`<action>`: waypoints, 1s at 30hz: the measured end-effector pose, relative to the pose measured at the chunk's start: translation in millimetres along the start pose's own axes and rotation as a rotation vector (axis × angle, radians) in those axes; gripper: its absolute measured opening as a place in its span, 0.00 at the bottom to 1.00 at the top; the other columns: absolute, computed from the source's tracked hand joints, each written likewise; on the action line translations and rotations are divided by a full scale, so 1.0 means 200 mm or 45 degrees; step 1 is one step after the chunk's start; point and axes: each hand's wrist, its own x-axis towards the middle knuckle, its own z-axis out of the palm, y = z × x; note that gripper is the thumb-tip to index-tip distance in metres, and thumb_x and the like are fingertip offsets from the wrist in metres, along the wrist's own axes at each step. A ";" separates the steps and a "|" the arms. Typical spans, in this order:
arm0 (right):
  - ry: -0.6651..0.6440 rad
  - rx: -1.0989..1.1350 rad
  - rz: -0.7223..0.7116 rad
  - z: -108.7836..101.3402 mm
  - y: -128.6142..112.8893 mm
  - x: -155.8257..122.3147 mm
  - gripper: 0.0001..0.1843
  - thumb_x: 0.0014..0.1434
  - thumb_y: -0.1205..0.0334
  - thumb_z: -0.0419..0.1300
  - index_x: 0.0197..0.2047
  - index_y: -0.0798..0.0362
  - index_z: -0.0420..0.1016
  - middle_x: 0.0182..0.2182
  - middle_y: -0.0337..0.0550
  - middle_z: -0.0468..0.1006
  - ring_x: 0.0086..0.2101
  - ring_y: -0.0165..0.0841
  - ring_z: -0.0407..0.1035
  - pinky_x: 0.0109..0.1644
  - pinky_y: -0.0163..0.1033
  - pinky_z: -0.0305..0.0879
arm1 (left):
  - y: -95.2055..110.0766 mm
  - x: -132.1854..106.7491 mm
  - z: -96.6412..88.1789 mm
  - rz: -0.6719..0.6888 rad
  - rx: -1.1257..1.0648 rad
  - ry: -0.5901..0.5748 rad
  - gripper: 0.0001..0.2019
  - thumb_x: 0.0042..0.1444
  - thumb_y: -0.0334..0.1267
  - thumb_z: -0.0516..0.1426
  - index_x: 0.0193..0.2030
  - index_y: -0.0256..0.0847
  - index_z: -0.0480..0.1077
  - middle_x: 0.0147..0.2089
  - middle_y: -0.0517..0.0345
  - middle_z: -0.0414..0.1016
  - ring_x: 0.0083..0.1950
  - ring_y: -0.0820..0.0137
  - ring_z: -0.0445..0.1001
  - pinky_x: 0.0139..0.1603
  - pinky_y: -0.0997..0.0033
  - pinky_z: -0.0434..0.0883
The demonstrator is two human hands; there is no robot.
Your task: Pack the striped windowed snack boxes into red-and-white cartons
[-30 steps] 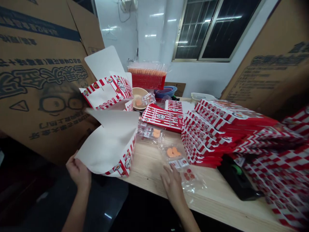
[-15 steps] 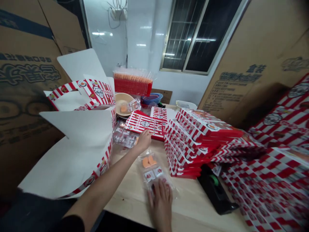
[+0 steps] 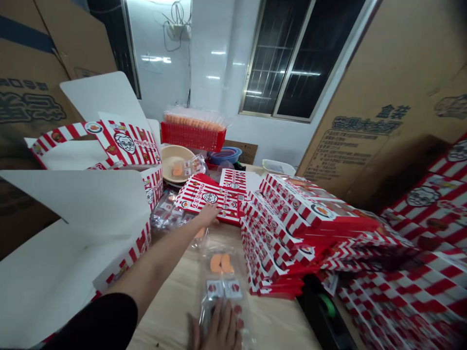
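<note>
My left hand (image 3: pixel 209 215), at the end of a bare forearm with a black sleeve, reaches to the near edge of a stack of flat red-and-white striped cartons (image 3: pixel 197 194). Its fingers are bent together over the top carton's edge, partly hidden from me. Close to me, my right hand (image 3: pixel 221 330) lies with its fingers stretched out on a clear plastic pouch (image 3: pixel 238 272). Inside the pouch are orange pieces (image 3: pixel 222 263) and small printed white packets (image 3: pixel 224 288). More filled pouches (image 3: pixel 168 211) lie left of the flat cartons.
Open striped boxes (image 3: pixel 91 243) stand at left. Stacked striped cartons (image 3: pixel 270 238) rise at right, beside a black tape dispenser (image 3: pixel 328 321). Behind are a beige bowl (image 3: pixel 170 160), a red basket (image 3: pixel 193 137) and a blue basin (image 3: pixel 228 154). Large brown cartons (image 3: pixel 365 97) flank the table.
The view has shifted, so the pouch and my right hand sit lower and further left in the picture. My left hand stays at the flat cartons, its fingers slightly further over them.
</note>
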 end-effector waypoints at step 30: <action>0.055 0.177 -0.040 -0.01 0.01 0.22 0.31 0.57 0.46 0.51 0.53 0.64 0.66 0.51 0.68 0.67 0.52 0.56 0.58 0.53 0.63 0.53 | -0.29 0.04 -0.69 -0.451 -0.449 0.422 0.13 0.59 0.41 0.53 0.47 0.35 0.67 0.45 0.53 0.70 0.43 0.67 0.72 0.43 0.60 0.71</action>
